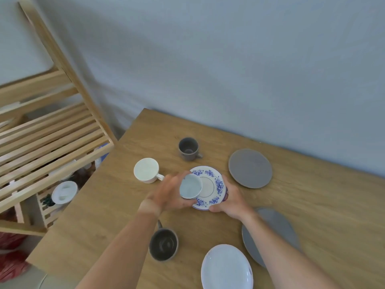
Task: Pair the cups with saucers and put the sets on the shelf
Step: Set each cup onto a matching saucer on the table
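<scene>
While both hands work mid-table – cup meets saucer
Left hand [168, 193] grips pale cup [190, 188]; right hand [231, 200] holds blue-flowered saucer [214, 184]

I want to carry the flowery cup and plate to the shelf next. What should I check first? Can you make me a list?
1. Cup sits flat on the blue-flowered saucer: not ok, it looks tilted and off-centre.
2. Left hand grips the cup: ok.
3. Right hand holds the saucer's edge: ok.
4. Cup and saucer match: cannot tell, the cup's outside is hidden.
5. Path to the wooden shelf: not ok, the white cup stands on that side.
6. Free spot on the shelf: ok, the upper slats look bare.
</scene>
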Demonstrator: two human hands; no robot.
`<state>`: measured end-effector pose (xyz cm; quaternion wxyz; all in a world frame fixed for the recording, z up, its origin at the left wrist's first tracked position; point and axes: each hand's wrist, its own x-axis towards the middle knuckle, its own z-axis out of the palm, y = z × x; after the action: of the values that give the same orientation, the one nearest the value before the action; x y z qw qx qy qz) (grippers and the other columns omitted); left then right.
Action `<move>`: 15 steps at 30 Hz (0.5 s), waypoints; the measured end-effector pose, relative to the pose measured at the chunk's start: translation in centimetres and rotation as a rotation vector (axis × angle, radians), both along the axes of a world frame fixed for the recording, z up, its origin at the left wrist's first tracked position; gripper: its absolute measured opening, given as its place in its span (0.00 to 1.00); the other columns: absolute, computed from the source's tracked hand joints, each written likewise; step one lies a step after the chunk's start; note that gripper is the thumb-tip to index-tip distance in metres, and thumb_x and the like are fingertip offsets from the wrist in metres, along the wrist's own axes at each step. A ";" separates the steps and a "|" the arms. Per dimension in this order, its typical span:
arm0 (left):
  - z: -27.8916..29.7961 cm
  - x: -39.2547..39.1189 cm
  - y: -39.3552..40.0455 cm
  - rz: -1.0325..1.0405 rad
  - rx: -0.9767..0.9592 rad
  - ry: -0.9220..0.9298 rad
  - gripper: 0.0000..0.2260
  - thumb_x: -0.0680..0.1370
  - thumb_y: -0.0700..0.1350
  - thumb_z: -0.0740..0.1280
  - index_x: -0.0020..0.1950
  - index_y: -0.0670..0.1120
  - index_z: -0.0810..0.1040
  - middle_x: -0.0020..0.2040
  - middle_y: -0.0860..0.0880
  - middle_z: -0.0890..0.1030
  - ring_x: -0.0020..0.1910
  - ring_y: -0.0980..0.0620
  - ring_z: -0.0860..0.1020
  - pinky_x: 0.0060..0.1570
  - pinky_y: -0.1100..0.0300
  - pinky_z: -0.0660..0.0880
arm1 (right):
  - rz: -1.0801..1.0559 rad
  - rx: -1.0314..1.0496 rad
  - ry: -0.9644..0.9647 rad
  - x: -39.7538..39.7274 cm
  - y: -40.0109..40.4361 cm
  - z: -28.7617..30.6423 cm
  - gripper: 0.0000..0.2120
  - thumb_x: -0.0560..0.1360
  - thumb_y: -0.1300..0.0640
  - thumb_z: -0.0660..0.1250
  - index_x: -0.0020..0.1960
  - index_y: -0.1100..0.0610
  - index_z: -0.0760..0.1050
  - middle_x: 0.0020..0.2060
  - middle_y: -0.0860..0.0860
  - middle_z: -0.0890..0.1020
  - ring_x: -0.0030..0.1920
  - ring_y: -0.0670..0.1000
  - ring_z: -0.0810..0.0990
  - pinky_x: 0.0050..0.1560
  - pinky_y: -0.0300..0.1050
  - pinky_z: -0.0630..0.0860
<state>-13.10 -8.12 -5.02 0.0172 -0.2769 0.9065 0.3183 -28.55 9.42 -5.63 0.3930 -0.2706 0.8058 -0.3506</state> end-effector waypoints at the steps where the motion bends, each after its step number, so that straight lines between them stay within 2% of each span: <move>1: 0.0 -0.6 0.2 0.002 0.007 0.008 0.40 0.65 0.60 0.78 0.74 0.51 0.69 0.64 0.49 0.80 0.63 0.46 0.76 0.60 0.52 0.76 | 0.002 -0.006 -0.002 0.0 0.0 0.1 0.49 0.49 0.48 0.83 0.68 0.40 0.69 0.60 0.43 0.82 0.63 0.48 0.80 0.64 0.55 0.79; 6: 0.0 -3.0 1.5 -0.017 0.035 0.009 0.40 0.66 0.54 0.80 0.74 0.49 0.68 0.68 0.47 0.77 0.65 0.45 0.75 0.62 0.50 0.75 | 0.042 0.021 0.019 0.0 -0.2 -0.1 0.51 0.54 0.53 0.85 0.73 0.42 0.67 0.59 0.43 0.81 0.62 0.48 0.79 0.64 0.53 0.78; 9: -0.2 -3.7 2.1 -0.030 0.023 0.012 0.40 0.65 0.54 0.79 0.73 0.51 0.67 0.68 0.47 0.77 0.65 0.45 0.76 0.60 0.46 0.77 | 0.073 0.037 0.028 0.2 -0.4 -0.2 0.52 0.56 0.55 0.85 0.74 0.41 0.64 0.59 0.41 0.80 0.62 0.47 0.78 0.65 0.52 0.77; 15: -0.2 -3.4 2.4 -0.050 -0.034 -0.026 0.43 0.67 0.53 0.79 0.77 0.51 0.62 0.73 0.47 0.73 0.68 0.44 0.74 0.62 0.45 0.76 | 0.069 0.035 0.056 0.8 -0.2 -0.3 0.53 0.52 0.45 0.83 0.72 0.34 0.63 0.60 0.39 0.80 0.63 0.46 0.78 0.63 0.55 0.79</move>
<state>-16.45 -5.67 -5.26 0.0322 -0.2587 0.9180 0.2988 -27.76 9.25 -5.96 0.3869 -0.3012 0.8127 -0.3150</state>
